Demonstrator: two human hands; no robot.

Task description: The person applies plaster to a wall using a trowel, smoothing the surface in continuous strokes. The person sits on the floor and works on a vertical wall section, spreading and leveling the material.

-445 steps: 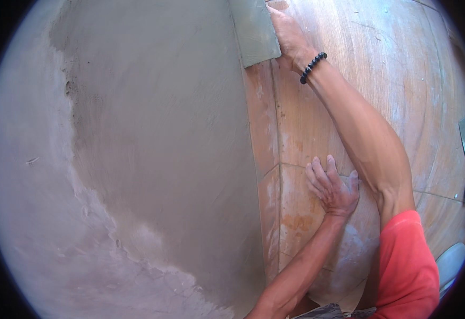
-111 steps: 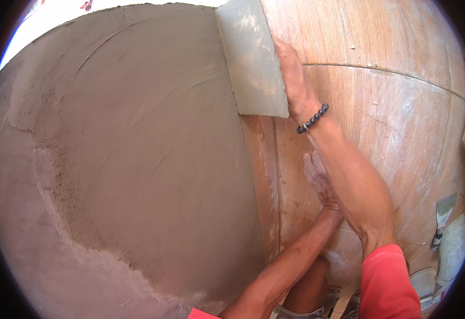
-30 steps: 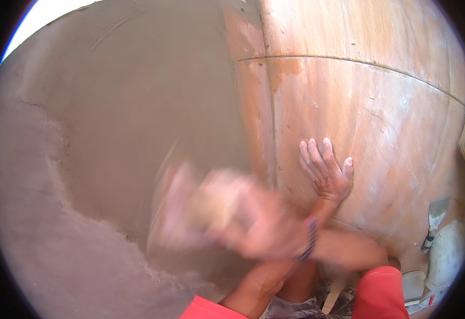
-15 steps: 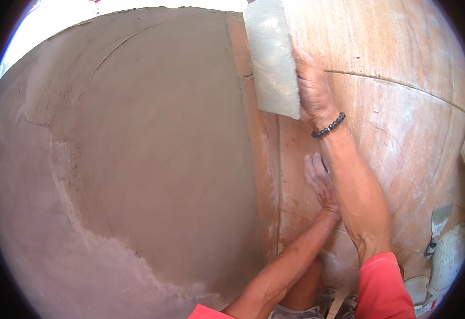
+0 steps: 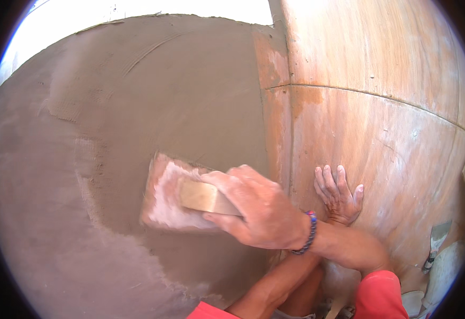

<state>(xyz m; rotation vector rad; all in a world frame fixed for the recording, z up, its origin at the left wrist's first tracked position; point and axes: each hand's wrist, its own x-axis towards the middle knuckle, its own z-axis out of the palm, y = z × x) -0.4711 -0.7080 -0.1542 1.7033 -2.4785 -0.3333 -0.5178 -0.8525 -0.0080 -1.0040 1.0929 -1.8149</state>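
My right hand [image 5: 259, 204], with a dark beaded bracelet at the wrist, is wrapped round the pale block handle of a plastering float [image 5: 161, 196]. Smeared with plaster, the float's plate rests against the brown-grey wet mortar [image 5: 200, 106] and looks slightly blurred. My left hand [image 5: 339, 194] lies flat on the wood-patterned tile [image 5: 402, 143], fingers spread. The right forearm crosses over the left one, hiding part of it.
A narrow tile strip [image 5: 279, 122] borders the mortar's right edge. On the lower right lie a putty knife [image 5: 438, 236] and a whitish, mortar-stained container [image 5: 445, 274]. Rougher grey mortar [image 5: 46, 212] spreads along the left side.
My right hand has brought the float down and left from above the tile edge onto the mortar, turning its handle side into view. My left hand stays on the tile, now more visible.
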